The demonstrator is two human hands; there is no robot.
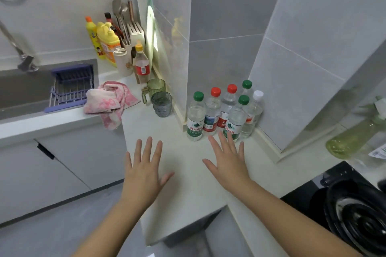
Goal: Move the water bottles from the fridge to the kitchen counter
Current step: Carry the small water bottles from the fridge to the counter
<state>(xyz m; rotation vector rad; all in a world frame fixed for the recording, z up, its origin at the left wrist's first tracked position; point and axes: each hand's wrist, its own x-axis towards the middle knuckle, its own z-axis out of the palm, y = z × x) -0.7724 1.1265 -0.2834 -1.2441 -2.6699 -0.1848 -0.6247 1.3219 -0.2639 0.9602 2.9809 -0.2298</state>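
Several clear water bottles (225, 110) stand upright in a cluster on the pale kitchen counter (179, 152), tucked into the corner of the grey tiled wall. Their caps are green, red and one white. My left hand (144, 171) hovers flat over the counter with fingers spread, holding nothing. My right hand (228, 160) is spread the same way, its fingertips just in front of the nearest green-capped bottle (235, 120). The fridge is not in view.
Two tumblers (159, 98) and a pink cloth (110, 102) lie left of the bottles. Detergent bottles and a utensil holder (117, 44) stand at the back. A sink with a blue rack (71, 87) is at left. A black stove with a pot (359, 215) is at right.
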